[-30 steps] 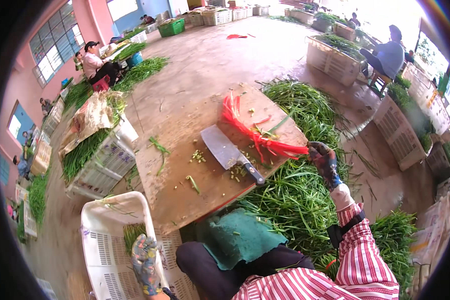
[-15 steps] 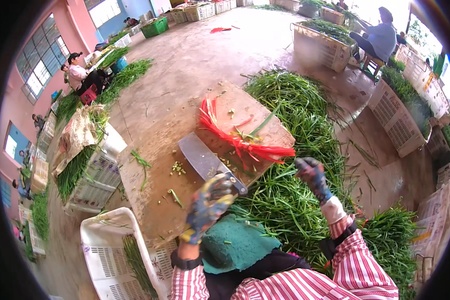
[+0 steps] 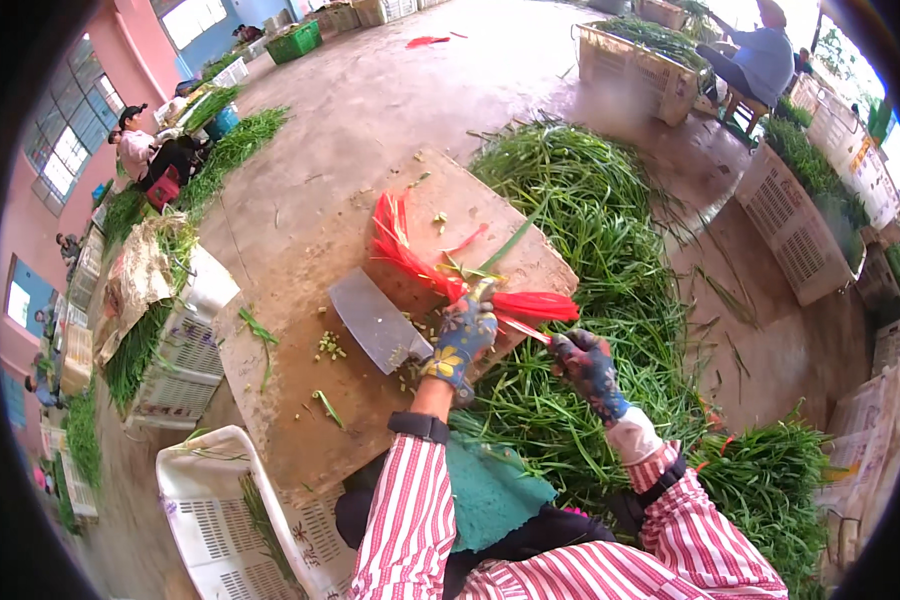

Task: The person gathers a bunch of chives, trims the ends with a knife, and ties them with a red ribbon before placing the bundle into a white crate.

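Observation:
A bundle of red plastic strips lies across the wooden board. My left hand, in a blue patterned glove, grips the bundle near its middle. Just right of the board's edge, my right hand is closed on the end of a red strip stretched out from the bundle. A cleaver lies flat beside my left hand, its blade toward the far left and its handle hidden under that hand. Small chopped green stem pieces are scattered near the blade.
A large heap of long green stalks borders the board's right side. A white crate stands at lower left, and another filled crate beyond it. A teal cloth covers my lap. People sit working farther off, left and right.
My left hand has moved from above the cleaver handle to the red bundle and gripped it. My right hand has come left and down, and now holds a strip drawn from the bundle.

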Demonstrator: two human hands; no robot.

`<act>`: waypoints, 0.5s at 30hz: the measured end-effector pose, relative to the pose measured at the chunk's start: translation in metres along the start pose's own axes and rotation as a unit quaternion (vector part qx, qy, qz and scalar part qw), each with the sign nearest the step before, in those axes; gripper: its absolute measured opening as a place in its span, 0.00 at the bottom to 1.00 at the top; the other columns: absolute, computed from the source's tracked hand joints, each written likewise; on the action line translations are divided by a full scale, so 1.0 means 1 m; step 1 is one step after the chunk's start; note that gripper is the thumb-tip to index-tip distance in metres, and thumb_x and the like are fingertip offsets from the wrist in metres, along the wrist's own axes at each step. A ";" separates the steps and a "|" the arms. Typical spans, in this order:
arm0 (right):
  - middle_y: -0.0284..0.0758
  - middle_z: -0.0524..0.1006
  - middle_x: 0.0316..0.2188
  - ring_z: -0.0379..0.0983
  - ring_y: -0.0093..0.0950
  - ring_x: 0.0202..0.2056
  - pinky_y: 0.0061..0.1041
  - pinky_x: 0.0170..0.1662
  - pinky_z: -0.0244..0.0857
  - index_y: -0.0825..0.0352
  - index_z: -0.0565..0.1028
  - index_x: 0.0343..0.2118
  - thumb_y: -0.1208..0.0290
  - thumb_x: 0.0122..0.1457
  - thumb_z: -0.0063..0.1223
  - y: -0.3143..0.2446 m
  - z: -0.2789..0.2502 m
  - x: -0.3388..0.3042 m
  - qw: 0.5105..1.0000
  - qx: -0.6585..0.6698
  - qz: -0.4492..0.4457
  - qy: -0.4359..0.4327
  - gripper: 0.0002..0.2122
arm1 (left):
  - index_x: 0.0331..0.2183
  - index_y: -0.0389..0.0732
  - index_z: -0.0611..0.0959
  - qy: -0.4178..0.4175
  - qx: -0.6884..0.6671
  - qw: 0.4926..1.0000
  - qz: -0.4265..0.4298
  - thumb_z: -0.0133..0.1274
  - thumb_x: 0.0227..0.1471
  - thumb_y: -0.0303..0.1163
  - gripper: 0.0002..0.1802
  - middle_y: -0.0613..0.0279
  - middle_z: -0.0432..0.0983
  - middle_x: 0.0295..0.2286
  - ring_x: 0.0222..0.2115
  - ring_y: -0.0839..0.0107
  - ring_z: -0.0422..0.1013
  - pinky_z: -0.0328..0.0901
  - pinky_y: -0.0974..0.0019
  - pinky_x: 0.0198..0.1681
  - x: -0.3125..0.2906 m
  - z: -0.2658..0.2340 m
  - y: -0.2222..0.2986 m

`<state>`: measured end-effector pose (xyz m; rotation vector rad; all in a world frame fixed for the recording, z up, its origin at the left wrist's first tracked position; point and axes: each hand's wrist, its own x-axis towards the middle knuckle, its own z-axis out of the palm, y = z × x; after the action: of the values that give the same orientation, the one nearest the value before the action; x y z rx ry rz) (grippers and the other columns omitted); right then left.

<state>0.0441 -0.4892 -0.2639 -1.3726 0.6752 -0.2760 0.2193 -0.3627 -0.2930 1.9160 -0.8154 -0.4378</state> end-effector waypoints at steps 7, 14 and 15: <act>0.27 0.70 0.17 0.62 0.16 0.12 0.15 0.16 0.57 0.68 0.72 0.27 0.67 0.54 0.48 -0.038 -0.103 -0.070 0.992 -0.058 -0.016 0.110 0.08 | 0.47 0.38 0.70 0.046 0.022 0.999 0.012 0.40 0.39 0.20 0.27 0.57 0.73 0.39 0.34 0.75 0.69 0.65 0.74 0.37 -0.003 -0.004 -0.001; 0.28 0.70 0.16 0.62 0.15 0.14 0.14 0.15 0.56 0.67 0.72 0.29 0.64 0.52 0.50 -0.060 -0.208 -0.140 0.942 0.048 -0.203 0.262 0.10 | 0.45 0.40 0.71 0.038 -0.002 0.999 -0.033 0.42 0.40 0.23 0.25 0.64 0.73 0.30 0.23 0.75 0.68 0.65 0.72 0.27 -0.016 -0.003 0.051; 0.30 0.71 0.19 0.63 0.15 0.14 0.14 0.16 0.58 0.68 0.71 0.30 0.64 0.52 0.51 -0.058 -0.202 -0.141 0.937 0.070 -0.231 0.253 0.11 | 0.46 0.41 0.71 0.038 -0.009 0.998 -0.039 0.43 0.41 0.23 0.24 0.65 0.73 0.30 0.22 0.76 0.68 0.65 0.72 0.26 -0.021 -0.003 0.053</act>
<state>-0.1738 -0.5857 -0.1788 -1.3156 0.7257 -1.0613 0.1875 -0.3619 -0.2457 1.9408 -0.6876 -0.4142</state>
